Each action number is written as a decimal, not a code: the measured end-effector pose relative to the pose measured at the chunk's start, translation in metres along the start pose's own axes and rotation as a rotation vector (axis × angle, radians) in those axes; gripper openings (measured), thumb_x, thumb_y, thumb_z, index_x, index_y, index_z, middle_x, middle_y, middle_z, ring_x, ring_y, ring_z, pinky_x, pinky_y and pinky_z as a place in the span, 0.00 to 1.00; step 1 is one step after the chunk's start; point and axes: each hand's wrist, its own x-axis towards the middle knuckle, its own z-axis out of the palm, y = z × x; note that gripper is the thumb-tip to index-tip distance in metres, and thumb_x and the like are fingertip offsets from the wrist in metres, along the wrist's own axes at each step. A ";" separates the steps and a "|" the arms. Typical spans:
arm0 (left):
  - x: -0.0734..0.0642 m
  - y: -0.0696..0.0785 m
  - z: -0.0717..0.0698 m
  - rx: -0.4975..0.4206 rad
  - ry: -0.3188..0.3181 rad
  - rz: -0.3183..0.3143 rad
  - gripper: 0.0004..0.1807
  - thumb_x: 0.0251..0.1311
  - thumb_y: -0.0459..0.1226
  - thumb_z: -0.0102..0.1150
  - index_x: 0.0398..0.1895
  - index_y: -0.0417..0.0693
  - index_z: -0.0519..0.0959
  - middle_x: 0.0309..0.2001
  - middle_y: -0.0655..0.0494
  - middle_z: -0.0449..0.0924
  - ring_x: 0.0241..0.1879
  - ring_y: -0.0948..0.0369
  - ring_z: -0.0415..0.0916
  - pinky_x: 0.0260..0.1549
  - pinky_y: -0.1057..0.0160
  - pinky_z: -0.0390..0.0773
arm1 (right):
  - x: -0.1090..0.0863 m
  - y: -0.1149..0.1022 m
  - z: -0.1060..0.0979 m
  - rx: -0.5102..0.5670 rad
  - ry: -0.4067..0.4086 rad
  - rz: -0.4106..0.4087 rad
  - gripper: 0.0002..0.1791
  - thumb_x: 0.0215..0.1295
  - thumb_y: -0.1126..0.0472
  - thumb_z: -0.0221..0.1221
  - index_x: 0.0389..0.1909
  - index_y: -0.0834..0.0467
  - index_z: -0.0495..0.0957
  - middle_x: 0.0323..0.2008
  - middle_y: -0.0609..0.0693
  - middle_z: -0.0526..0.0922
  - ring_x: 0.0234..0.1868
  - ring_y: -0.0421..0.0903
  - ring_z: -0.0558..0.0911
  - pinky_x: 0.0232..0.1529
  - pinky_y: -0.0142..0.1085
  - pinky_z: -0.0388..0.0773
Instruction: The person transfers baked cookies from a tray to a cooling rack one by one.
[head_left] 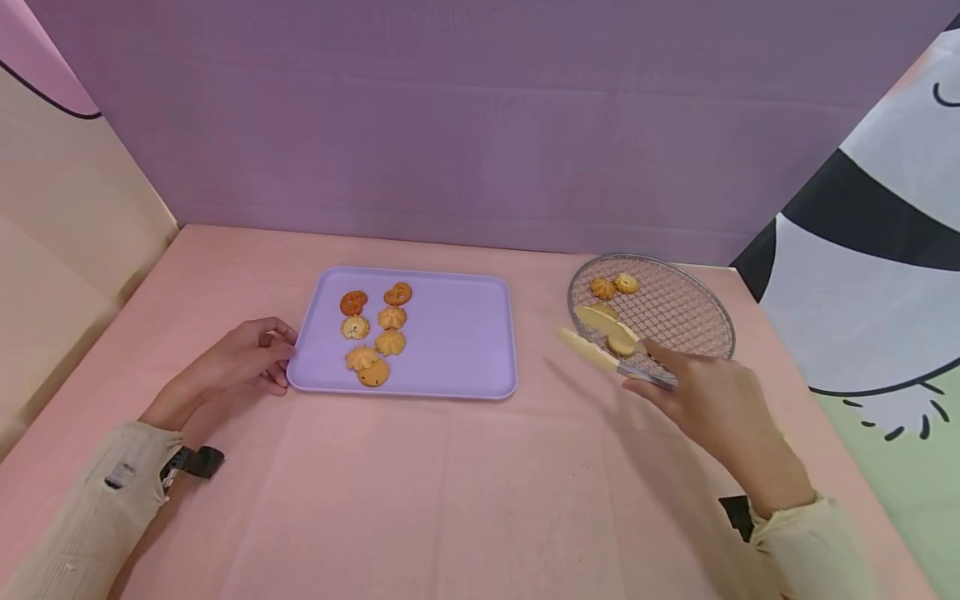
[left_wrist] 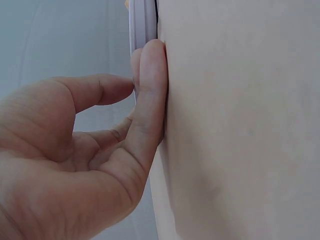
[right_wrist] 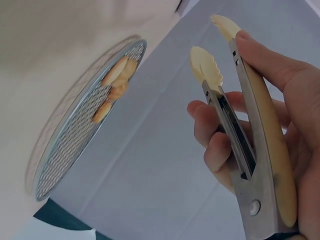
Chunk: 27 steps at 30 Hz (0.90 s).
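My left hand (head_left: 243,357) holds the left edge of a lilac tray (head_left: 457,333), thumb and fingers at its rim; the left wrist view shows the thumb (left_wrist: 117,89) bent towards the rim. On the tray lie cookies (head_left: 390,342) of several shapes. In my right hand (head_left: 720,404) I grip metal tongs (right_wrist: 250,125) with cream-coloured scalloped tips, their jaws apart. They hover above the left part of a round wire rack (head_left: 675,308). Cookies (head_left: 626,283) sit on the rack's left side. The tongs partly hide those nearest me, and nothing shows between the tips.
Pink cloth (head_left: 450,483) covers the table. A purple panel (head_left: 480,150) stands behind it, and printed walls (head_left: 870,233) rise at both sides. The rack lies near the back right corner, with bare cloth between it and the tray.
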 end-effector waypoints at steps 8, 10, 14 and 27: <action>0.001 0.001 0.001 -0.008 0.002 -0.011 0.20 0.62 0.34 0.46 0.53 0.32 0.59 0.32 0.41 0.70 0.24 0.55 0.77 0.29 0.56 0.82 | 0.012 -0.017 0.006 0.028 0.068 -0.116 0.29 0.43 0.41 0.65 0.48 0.49 0.78 0.23 0.50 0.83 0.13 0.43 0.70 0.09 0.36 0.63; 0.001 0.000 0.001 -0.006 0.002 -0.010 0.20 0.62 0.34 0.46 0.53 0.32 0.59 0.32 0.41 0.70 0.24 0.55 0.77 0.29 0.56 0.82 | 0.014 -0.022 0.008 0.025 0.078 -0.140 0.30 0.43 0.40 0.64 0.48 0.49 0.78 0.22 0.50 0.83 0.12 0.42 0.69 0.08 0.33 0.59; 0.002 -0.001 0.000 -0.002 0.000 -0.004 0.20 0.62 0.34 0.47 0.53 0.33 0.59 0.33 0.40 0.70 0.24 0.55 0.77 0.29 0.56 0.82 | 0.020 -0.032 0.010 0.023 0.060 -0.166 0.31 0.44 0.39 0.63 0.49 0.50 0.77 0.22 0.50 0.82 0.11 0.42 0.69 0.08 0.30 0.56; 0.001 -0.001 0.000 0.004 -0.002 0.004 0.20 0.62 0.35 0.47 0.53 0.33 0.59 0.32 0.40 0.71 0.24 0.54 0.77 0.29 0.57 0.82 | 0.037 -0.068 0.017 0.030 -0.028 -0.180 0.43 0.43 0.29 0.55 0.53 0.57 0.70 0.26 0.51 0.81 0.20 0.46 0.75 0.10 0.33 0.67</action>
